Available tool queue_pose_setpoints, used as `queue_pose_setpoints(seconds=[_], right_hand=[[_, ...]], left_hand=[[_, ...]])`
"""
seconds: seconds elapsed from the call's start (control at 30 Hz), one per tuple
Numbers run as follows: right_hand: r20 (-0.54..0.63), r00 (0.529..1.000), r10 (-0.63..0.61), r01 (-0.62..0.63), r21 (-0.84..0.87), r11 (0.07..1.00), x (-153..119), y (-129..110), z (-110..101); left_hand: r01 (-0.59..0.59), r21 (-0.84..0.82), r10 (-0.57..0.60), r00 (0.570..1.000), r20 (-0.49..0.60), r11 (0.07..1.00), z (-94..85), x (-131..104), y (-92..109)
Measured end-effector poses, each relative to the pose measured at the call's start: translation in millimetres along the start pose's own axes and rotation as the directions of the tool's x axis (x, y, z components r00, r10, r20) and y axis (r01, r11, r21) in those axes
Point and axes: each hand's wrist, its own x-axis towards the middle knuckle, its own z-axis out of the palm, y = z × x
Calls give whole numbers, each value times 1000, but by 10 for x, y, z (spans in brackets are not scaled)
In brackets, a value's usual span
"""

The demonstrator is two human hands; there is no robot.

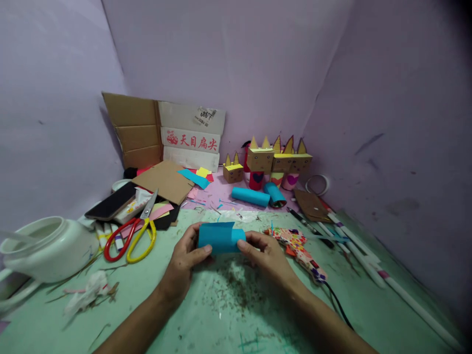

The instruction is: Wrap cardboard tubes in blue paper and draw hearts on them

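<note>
Lilac walls (228, 59) stood behind a green, debris-speckled tabletop (199, 314). Left: glossy white pot (55, 253), then scissors (148, 209) with looped plastic handles. Lower centre: blue paper roll (218, 238), steadied between both hands; left hand (182, 263) gripped the wider, darker part, right hand (269, 255) pinched the narrower end. Wrap appeared partial, top edge loose; judged unfinished. Upper right of centre: smooth blue tubes (250, 196), covered but headless; cardboard-headed figures (260, 160), boxy, spike-eared, seemingly complete. Right: floral-patterned glue gun (295, 242), corded.
</note>
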Motion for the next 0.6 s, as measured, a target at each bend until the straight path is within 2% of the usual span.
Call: queue_pose_setpoints(seconds=[0.13, 0.23, 0.33, 0.47, 0.6], right_hand=[[122, 990, 75, -84, 68, 994, -23, -23, 23], [120, 981, 153, -164, 93, 982, -10, -9, 33], [95, 982, 165, -175, 105, 979, 5, 18, 43], [97, 979, 178, -189, 116, 975, -7, 35, 61], [176, 955, 237, -268, 178, 947, -21, 35, 68]], left_hand=[[28, -12, -28, 1000, 2, 1000, 34, 2, -1], [73, 14, -73, 997, 8, 997, 37, 25, -12], [97, 14, -96, 995, -28, 995, 30, 43, -26], [61, 55, -61, 998, -1, 997, 0, 56, -70], [-26, 111, 23, 999, 32, 993, -50, 72, -130]])
